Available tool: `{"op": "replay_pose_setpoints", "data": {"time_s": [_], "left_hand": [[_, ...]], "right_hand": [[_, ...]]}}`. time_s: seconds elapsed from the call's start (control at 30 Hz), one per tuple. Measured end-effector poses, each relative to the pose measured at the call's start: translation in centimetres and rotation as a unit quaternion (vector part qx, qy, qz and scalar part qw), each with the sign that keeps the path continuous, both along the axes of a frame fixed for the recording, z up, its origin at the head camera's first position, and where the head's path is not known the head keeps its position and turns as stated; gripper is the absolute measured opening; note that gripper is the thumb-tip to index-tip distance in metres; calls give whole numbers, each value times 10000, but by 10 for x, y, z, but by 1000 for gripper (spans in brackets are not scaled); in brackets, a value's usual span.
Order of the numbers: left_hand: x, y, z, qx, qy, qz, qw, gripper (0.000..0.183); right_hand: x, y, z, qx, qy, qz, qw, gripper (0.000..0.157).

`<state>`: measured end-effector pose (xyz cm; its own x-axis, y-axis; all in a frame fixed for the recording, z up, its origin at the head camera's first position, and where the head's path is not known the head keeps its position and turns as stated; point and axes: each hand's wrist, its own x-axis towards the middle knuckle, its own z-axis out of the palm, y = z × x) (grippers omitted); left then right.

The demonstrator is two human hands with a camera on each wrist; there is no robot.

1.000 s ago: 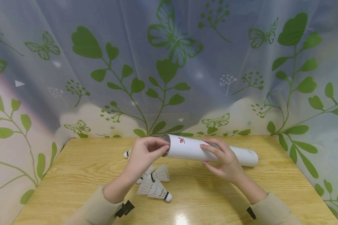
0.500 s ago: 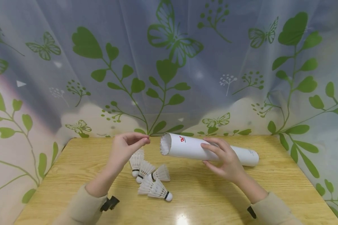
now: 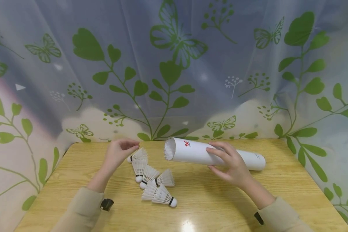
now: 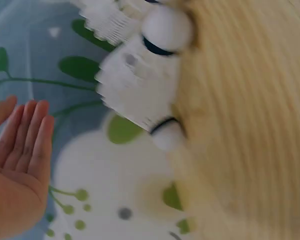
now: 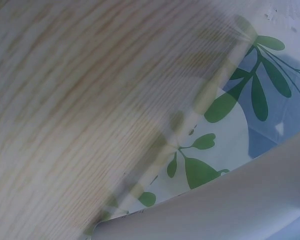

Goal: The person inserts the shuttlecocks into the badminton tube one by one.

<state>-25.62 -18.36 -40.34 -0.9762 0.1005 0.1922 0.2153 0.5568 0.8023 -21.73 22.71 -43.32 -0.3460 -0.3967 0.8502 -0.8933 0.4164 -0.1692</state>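
My right hand grips a white shuttlecock tube around its middle, fingers over the top and thumb underneath. The tube's left end is raised, and a pale scalloped edge like feather tips shows at its mouth. Only the tube's smooth side appears in the right wrist view. To the left, my left hand holds nothing, its fingertips close to the farthest shuttlecock. In the left wrist view the fingers of the left hand are extended, apart from the white shuttlecocks.
Several more shuttlecocks lie in a loose chain on the wooden table, with one nearest the front. A curtain printed with leaves and butterflies hangs behind the table's far edge.
My left hand has left the tube's mouth and moved left to the shuttlecocks, its fingers now free. The scalloped edge at the mouth has come into view. The right hand and tube stay put.
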Motion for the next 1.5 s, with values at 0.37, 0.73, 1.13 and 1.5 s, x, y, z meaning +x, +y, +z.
{"op": "replay_pose_setpoints", "data": {"time_s": [0.37,0.73,1.13,1.5], "left_hand": [[-10,-22,-35,-948,86,-457,9944,16],[-10,-31,-55,-1420,-200,-832,9862,14],[-10,-35,-56,-1300,-217,-798,9881,8],[-5,-41,-28,-1493,-315,-970,9835,9]], "right_hand": [[1,1,0,25,-4,-60,10000,45],[2,0,0,30,-89,-79,9999,45],[2,1,1,1,-65,-130,9999,46],[-1,1,0,-12,-46,-59,10000,45]]}}
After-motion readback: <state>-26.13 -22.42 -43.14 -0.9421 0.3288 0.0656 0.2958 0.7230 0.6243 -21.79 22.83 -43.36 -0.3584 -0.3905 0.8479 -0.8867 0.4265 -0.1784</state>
